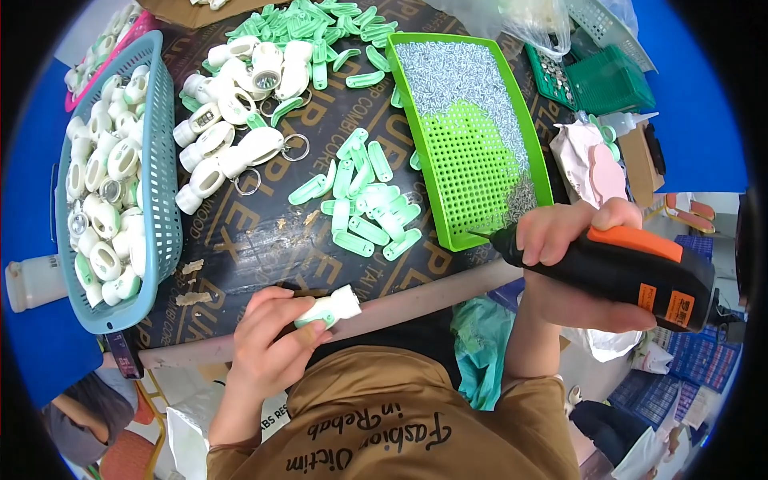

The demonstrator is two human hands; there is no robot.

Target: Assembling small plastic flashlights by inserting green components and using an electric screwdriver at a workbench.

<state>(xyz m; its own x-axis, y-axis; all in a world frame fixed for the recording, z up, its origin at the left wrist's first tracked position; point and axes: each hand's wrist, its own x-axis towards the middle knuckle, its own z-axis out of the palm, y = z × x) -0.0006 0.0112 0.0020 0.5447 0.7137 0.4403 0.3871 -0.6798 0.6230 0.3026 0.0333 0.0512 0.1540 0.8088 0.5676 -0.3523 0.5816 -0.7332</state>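
Note:
Near the table's front edge, my left hand is closed round a small white keychain flashlight with a pale green part. My right hand grips a black and orange electric screwdriver. The screwdriver's thin bit points left, over the lower right corner of a bright green perforated tray. Small silver screws cover the tray's far end and right side. Between the two hands and farther back lies a loose group of pale green plastic clips.
At left stands a blue basket heaped with white flashlights. More flashlights with key rings lie beside it, and a green clip pile is behind. Dark green containers and a pink-white package sit at right. A white bottle is far left.

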